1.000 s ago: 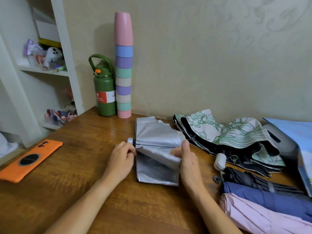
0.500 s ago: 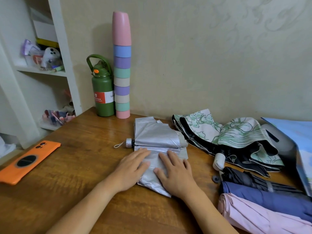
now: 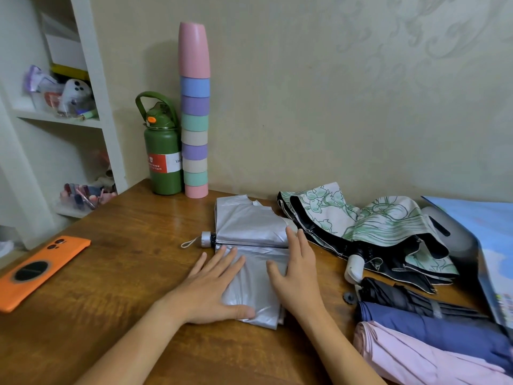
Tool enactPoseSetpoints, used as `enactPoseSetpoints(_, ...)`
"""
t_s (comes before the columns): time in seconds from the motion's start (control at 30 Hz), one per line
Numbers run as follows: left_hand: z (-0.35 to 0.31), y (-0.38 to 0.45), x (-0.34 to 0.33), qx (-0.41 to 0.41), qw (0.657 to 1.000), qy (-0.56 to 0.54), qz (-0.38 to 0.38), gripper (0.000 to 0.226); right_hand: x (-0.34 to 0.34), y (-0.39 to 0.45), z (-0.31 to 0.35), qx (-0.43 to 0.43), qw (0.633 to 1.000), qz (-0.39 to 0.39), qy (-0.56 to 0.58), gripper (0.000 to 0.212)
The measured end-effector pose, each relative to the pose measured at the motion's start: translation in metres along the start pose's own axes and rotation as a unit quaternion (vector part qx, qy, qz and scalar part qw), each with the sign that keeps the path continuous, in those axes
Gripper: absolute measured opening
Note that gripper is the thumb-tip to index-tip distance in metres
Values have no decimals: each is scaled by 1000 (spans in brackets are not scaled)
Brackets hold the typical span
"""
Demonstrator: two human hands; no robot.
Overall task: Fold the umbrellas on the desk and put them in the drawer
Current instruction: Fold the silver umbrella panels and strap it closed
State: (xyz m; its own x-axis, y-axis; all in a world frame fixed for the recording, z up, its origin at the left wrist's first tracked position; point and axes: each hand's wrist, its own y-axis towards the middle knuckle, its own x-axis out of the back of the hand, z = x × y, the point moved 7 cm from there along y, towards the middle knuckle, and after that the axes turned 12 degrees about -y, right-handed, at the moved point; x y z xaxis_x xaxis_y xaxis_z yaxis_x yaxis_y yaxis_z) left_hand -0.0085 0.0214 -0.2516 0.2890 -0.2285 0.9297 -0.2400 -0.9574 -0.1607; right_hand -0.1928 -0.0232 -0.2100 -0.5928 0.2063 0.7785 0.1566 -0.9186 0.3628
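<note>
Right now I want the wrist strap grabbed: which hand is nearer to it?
Left. The left hand presses the silver umbrella just below the wrist strap; the right hand lies farther right.

Soft, even indoor light, moderately dim with a greenish cast. The tall stack of pastel plastic cups [image 3: 194,112] throws a faint shadow toward nine o'clock on the wall. Mild glare streaks the glossy brown wooden desk [image 3: 133,240]. Wide-angle distortion bends the white shelf unit [image 3: 94,87] at ten o'clock; edges look slightly soft.
</note>
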Motion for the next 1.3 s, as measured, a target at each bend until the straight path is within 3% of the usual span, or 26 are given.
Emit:
enactPoseSetpoints(0.13,-2,-1,1,-4,1000,-7,3,102,-10,1,-1,-28,992,64,104,88)
enactPoseSetpoints(0.3,-2,-1,1,1,1000,-14,11,98,-3,3,-1,-54,984,15,171,78)
enactPoseSetpoints(0.4,-3,0,1,3,1000,-9,14,98,3,8,-3,-62,974,-13,217,85)
enactPoseSetpoints(0.53,-1,1,0,2,1000,-8,15,98,-6,13,-5,-74,958,29,274,89)
enactPoseSetpoints(0.67,0,2,-1,5,1000,-11,13,94,-6,11,-9,-105,952,11,286,74)
enactPoseSetpoints(0.83,-1,1,0,9,1000,-28,-4,80,0,8,-9,-109,955,-21,274,74)
enactPoseSetpoints(0.97,-3,0,1,7,999,-40,-8,74,6,8,-8,-70,976,-52,198,38)
enactPoseSetpoints(1.1,-3,0,3,-2,996,-81,-25,83,19,6,-5,-52,979,-112,164,25)
enactPoseSetpoints(1.2,1,1,9,-11,984,-166,-65,98,28,2,4,-18,975,-138,173,30)
enactPoseSetpoints(1.3,6,4,14,-22,968,-228,-105,77,37,-4,12,1,962,-141,233,41)
